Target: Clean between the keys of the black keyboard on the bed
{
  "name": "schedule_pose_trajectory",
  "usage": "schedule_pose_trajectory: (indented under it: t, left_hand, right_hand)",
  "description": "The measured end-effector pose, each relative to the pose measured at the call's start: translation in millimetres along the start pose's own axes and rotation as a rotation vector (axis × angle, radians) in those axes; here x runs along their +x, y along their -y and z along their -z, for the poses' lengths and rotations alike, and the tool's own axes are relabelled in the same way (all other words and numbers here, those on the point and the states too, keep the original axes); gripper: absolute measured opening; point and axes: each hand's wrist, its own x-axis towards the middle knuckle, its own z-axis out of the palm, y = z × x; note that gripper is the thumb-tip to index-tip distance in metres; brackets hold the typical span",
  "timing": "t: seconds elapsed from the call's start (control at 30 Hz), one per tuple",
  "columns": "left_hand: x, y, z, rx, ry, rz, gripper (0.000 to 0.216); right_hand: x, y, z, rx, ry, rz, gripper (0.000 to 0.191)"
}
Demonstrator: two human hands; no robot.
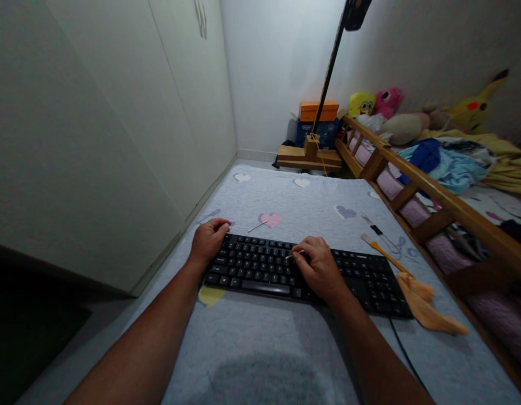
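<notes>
A black keyboard (260,264) lies on a pale blue cloth with heart patterns (243,337). My left hand (210,239) is closed at the keyboard's far left corner, thumb and fingers gripping its edge. Over the right half of the keys, my right hand (318,263) pinches a cotton swab (290,257), its white tip down among the keys. Another cotton swab (257,226) rests on the cloth beyond the keyboard, beside a pink heart. My right palm and wrist hide some of the keys.
Right of the keyboard are a small brush (384,251), a thin tool with a black grip (376,229) and a crumpled orange cloth (429,309). The keyboard cable (401,343) trails toward me. A wooden bed rail (445,191) borders the right, white cabinets (159,112) the left.
</notes>
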Motion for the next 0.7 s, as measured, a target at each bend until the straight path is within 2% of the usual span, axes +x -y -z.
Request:
schedule_pose_trajectory:
  t: [0.7]
  left_hand:
    - [1.1, 1.4, -0.5, 0.014, -0.002, -0.001, 0.032]
  right_hand:
    - [2.0, -4.9, -3.2, -0.023, -0.031, -0.03, 0.014]
